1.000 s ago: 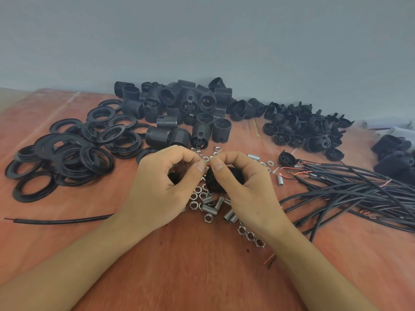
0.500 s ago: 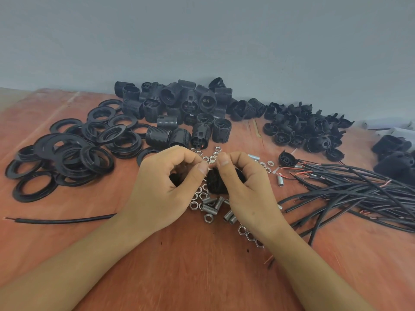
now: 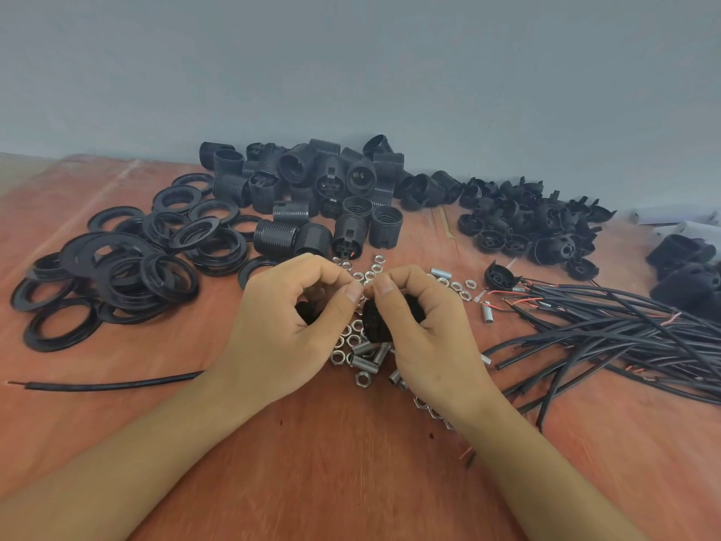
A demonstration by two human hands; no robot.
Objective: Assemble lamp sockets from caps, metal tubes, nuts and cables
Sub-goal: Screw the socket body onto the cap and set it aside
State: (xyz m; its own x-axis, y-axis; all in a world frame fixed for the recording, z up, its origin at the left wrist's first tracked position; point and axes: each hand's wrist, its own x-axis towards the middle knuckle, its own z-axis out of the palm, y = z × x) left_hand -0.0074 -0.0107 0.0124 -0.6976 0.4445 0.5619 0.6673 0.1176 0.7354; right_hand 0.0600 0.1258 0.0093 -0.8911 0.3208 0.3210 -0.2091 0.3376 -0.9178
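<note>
Black cap (image 3: 376, 324) is sitting gripped in the right hand (image 3: 429, 337) above the loose nuts (image 3: 351, 341) on the tabletop (image 3: 351, 462), while the left hand (image 3: 288, 326) is pinching at its top — holding what, I cannot tell — and a crooked start may be risking a jammed thread or a drop.

Soft even light, wide-angle edge distortion

A black cap (image 3: 376, 324) sits tilted in the right hand (image 3: 429, 337); the left hand (image 3: 288, 329) pinches a small metal piece (image 3: 364, 286) at its top. Beneath lie scattered nuts (image 3: 353, 339) and threaded metal tubes (image 3: 364, 363); cables (image 3: 624, 333) fan rightward.
</note>
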